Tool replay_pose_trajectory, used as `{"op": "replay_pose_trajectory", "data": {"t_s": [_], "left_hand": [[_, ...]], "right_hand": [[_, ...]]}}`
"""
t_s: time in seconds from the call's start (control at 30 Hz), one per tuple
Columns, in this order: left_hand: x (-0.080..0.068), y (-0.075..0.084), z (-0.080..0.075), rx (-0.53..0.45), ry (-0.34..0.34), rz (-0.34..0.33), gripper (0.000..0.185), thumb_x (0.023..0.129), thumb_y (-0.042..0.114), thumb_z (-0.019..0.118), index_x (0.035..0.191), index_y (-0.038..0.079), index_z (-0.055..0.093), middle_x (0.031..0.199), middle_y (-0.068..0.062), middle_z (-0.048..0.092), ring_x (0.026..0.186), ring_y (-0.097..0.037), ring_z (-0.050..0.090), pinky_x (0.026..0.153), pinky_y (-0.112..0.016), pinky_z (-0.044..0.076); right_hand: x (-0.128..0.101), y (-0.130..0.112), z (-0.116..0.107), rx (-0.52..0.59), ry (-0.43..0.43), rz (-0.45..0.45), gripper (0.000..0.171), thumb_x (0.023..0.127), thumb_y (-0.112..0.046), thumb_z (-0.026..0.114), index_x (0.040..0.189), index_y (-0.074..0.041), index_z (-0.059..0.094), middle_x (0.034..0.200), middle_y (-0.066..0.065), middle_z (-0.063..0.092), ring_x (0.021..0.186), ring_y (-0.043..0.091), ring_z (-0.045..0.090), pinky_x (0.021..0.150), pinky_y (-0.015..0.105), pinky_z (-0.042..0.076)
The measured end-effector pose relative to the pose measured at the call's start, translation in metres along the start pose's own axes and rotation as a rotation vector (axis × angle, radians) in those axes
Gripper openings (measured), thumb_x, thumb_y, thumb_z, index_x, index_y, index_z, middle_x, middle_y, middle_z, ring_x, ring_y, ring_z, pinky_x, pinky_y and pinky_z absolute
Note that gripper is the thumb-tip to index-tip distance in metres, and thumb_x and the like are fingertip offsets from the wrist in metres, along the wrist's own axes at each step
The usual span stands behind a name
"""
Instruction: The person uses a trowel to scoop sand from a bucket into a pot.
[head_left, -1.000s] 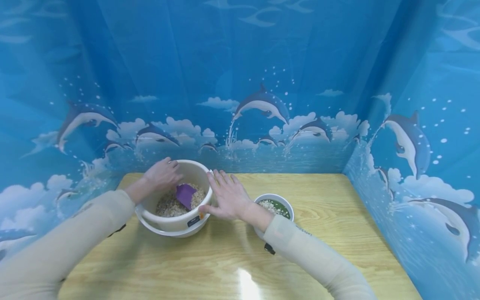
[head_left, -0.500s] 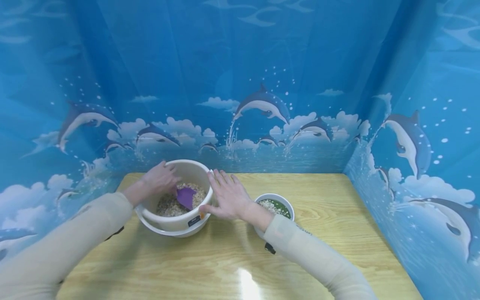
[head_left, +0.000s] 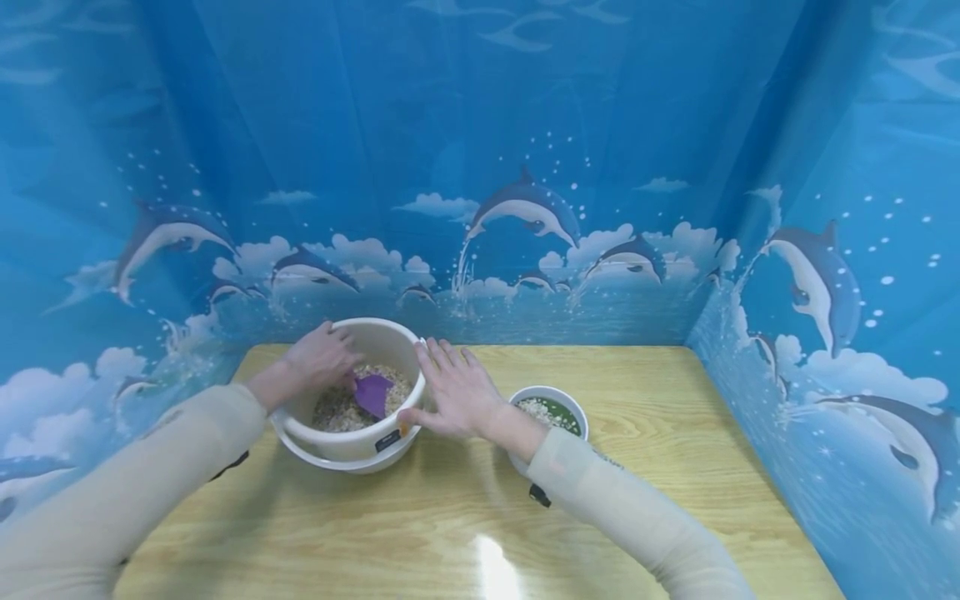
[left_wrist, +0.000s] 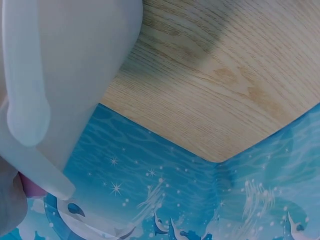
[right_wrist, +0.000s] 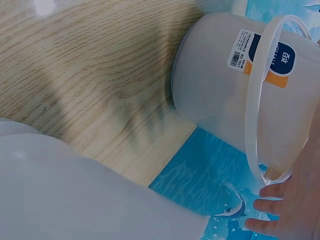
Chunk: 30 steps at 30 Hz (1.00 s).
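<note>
A white bucket (head_left: 385,333) stands at the left of the table, its carrying handle (right_wrist: 254,107) folded down round the outside. Inside lie pale flakes (head_left: 339,414) that look like oats, and a purple scoop (head_left: 372,395) rests its blade in them. My left hand (head_left: 321,357) reaches over the left rim with curled fingers at the scoop's handle, which they mostly cover. A bit of purple (left_wrist: 31,187) shows beside that hand in the left wrist view. With fingers spread, my right hand (head_left: 461,392) lies against the bucket's right rim.
Right of the bucket, partly behind my right forearm, stands a white bowl (head_left: 572,400) with a green inside and some pale flakes. The wood-grain table (head_left: 637,450) ends at blue dolphin-print curtains (head_left: 600,167) at the back and sides.
My left hand has shifted slightly left and lower inside the bucket since the earliest frame, and the scoop's blade has turned a little. My right hand has stayed in place.
</note>
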<state>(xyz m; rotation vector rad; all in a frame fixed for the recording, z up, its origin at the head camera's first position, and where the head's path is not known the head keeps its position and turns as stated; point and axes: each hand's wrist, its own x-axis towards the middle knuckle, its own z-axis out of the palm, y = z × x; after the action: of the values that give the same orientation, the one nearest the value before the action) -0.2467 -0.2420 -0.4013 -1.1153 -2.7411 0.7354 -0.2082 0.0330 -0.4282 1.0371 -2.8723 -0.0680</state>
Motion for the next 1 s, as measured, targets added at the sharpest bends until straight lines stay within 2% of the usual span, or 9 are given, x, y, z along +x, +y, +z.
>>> {"op": "replay_pose_trajectory", "data": {"t_s": [0.17,0.33,0.6,1.0], "left_hand": [[-0.0002,0.0027,-0.0019,-0.062,0.019,0.004,0.045,0.091,0.056,0.073,0.114,0.017,0.073,0.097,-0.010,0.073,0.094,-0.027,0.067,0.090,-0.050,0.058],[-0.0001,0.0044,-0.0006,-0.066,0.032,0.010,0.045,0.092,0.055,0.073,0.117,0.017,0.073,0.098,-0.010,0.073,0.096,-0.028,0.068,0.092,-0.050,0.059],[-0.0033,0.0029,0.0033,-0.086,0.081,0.040,0.042,0.092,0.055,0.072,0.110,0.017,0.073,0.092,-0.007,0.071,0.090,-0.025,0.065,0.089,-0.047,0.058],[-0.0067,0.0029,-0.0014,-0.132,0.068,0.049,0.036,0.094,0.051,0.072,0.106,0.017,0.071,0.090,-0.006,0.069,0.087,-0.024,0.064,0.087,-0.046,0.058]], "right_hand": [[0.0000,0.0006,-0.0004,-0.001,0.003,0.000,0.126,0.077,-0.093,-0.008,0.170,-0.008,0.003,0.176,0.019,0.017,0.163,0.037,0.026,0.128,0.058,0.031],[-0.0006,0.0009,-0.0004,-0.002,-0.005,0.004,0.124,0.080,-0.094,-0.003,0.170,-0.009,0.002,0.177,0.018,0.016,0.163,0.037,0.025,0.129,0.057,0.030],[-0.0013,0.0004,-0.0012,0.005,-0.012,-0.001,0.128,0.075,-0.094,-0.012,0.170,-0.009,0.001,0.177,0.018,0.015,0.164,0.037,0.024,0.129,0.057,0.029],[-0.0022,0.0009,-0.0001,0.009,-0.013,0.000,0.128,0.075,-0.094,-0.012,0.170,-0.009,0.000,0.177,0.018,0.015,0.164,0.037,0.023,0.129,0.057,0.028]]}}
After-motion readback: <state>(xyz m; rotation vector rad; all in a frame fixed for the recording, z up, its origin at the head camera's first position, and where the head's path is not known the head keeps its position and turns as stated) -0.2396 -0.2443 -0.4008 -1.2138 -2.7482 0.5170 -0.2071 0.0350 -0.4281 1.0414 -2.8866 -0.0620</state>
